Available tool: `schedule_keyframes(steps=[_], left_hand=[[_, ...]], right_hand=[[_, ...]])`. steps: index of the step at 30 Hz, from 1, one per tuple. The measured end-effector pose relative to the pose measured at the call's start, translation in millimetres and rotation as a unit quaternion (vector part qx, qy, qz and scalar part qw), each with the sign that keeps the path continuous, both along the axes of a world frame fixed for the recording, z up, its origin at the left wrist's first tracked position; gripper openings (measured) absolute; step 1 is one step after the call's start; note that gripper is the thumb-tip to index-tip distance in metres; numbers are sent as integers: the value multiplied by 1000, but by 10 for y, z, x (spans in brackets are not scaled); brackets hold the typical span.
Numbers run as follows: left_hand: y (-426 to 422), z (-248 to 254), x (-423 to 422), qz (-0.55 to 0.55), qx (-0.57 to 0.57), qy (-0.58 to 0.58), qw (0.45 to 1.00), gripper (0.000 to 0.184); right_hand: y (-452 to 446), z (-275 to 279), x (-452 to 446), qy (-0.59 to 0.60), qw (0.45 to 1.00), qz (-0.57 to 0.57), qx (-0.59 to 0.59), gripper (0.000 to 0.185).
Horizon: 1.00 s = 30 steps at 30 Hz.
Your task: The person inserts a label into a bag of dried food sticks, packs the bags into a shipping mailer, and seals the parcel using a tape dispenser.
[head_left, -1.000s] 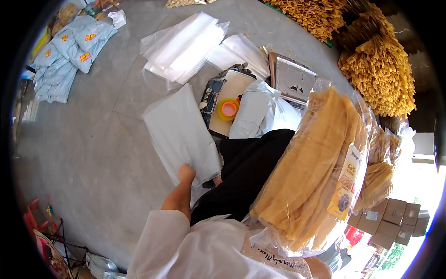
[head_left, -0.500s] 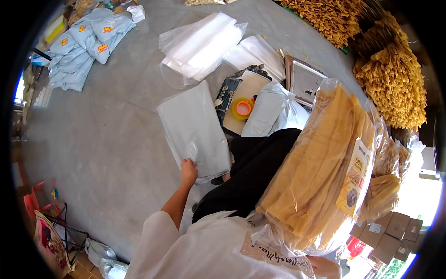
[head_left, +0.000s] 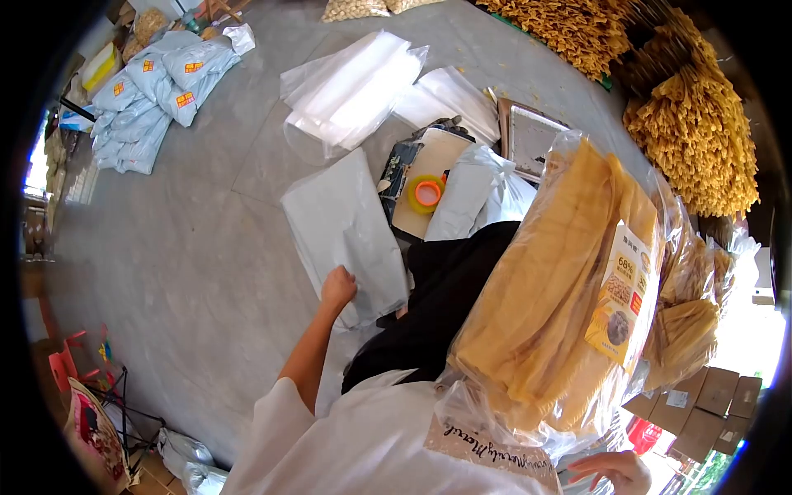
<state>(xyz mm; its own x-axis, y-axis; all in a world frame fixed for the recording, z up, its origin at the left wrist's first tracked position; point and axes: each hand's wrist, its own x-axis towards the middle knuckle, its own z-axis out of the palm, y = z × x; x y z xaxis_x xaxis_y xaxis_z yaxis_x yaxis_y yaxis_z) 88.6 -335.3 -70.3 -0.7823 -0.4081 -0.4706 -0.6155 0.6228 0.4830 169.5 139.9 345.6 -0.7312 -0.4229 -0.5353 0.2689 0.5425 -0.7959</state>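
My left hand [head_left: 338,287] is closed at the lower left of a stack of flat grey plastic mailing bags [head_left: 342,223], pinching the top one so that it creases. My right hand [head_left: 615,472] is at the bottom right with its fingers apart and nothing in them. Just above it, a large clear bag of yellow dried sheets, probably tofu skin [head_left: 536,289], rests against my body and lap. A white and yellow label [head_left: 620,293] shows through the plastic. The mailing bags lie beside my dark-clothed leg [head_left: 437,305].
An orange and yellow tape roll [head_left: 426,195] lies on a box ahead. Clear plastic bags [head_left: 355,91] lie on the floor beyond. Filled grey parcels [head_left: 157,91] are piled at the far left. Bundles of yellow dried strips [head_left: 693,132] stand at right, with cardboard boxes [head_left: 701,408] below.
My left hand has risen slightly to the right, pulling up the top mailing bag's surface. My right hand has come out from under the clear bag, fingers spreading. The view has shifted a little.
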Motion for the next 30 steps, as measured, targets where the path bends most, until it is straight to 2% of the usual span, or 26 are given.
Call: schedule_keyframes(steps=[1,2,3,4,6,7,8,9,10,11,12,13,15,16,18,19,21,23,24,26,28,30], left_hand=[[-5,-155,80,1,0,-4,1000,26],[-33,-428,143,-43,-33,-47,997,23],[-50,-439,133,-86,-67,-87,990,20],[-80,-448,106,-85,-70,-85,990,20],[-129,-466,62,-15,52,-36,998,14],[-106,-308,21,-14,52,-37,998,14],[-53,-43,-40,171,205,-17,963,13],[-36,106,-85,346,347,8,872,13],[-76,-39,-98,347,345,12,872,13],[-123,-284,-115,504,413,33,758,16],[-152,-423,-133,638,464,53,612,20],[-136,-294,-145,637,465,55,613,20],[-93,-51,-160,601,535,93,587,29],[-152,-234,-196,597,537,95,588,29],[-327,-781,-321,607,616,41,501,29],[-265,-545,-456,600,620,43,504,29],[2,556,-718,398,560,147,712,30],[251,1483,-843,184,465,237,833,36],[342,1688,-901,178,468,241,832,36],[480,1960,-1028,-16,323,304,896,42],[503,2132,-1140,-25,335,311,889,43],[480,2301,-1257,-36,345,316,883,44]], right_hand=[[34,29,6,22,1000,-8,-16,17],[94,92,-11,50,998,-13,-26,17],[127,113,-43,77,996,-23,-37,18],[157,126,-80,108,992,-33,-47,19],[213,150,-167,164,984,-50,-57,21],[213,134,-245,190,978,-58,-59,23],[208,119,-332,216,972,-65,-62,24],[164,98,-425,231,968,-71,-64,26],[102,88,-504,248,963,-74,-69,28],[27,101,-599,213,969,-94,-87,28],[-58,99,-674,215,968,-94,-89,28],[-147,102,-736,238,961,-114,-76,29],[-271,110,-869,265,953,-136,-64,30],[-316,115,-947,281,951,-109,-68,27],[-436,126,-1080,310,945,-76,-75,24],[-506,121,-1135,324,940,-71,-77,24],[-590,104,-1221,312,939,-90,-114,24],[-657,89,-1311,296,940,-101,-138,25],[-675,75,-1348,284,941,-106,-149,27],[-709,35,-1392,248,947,-133,-153,29],[-797,-10,-1429,236,942,-166,-169,27],[-796,-84,-1481,255,944,-146,-149,26]])
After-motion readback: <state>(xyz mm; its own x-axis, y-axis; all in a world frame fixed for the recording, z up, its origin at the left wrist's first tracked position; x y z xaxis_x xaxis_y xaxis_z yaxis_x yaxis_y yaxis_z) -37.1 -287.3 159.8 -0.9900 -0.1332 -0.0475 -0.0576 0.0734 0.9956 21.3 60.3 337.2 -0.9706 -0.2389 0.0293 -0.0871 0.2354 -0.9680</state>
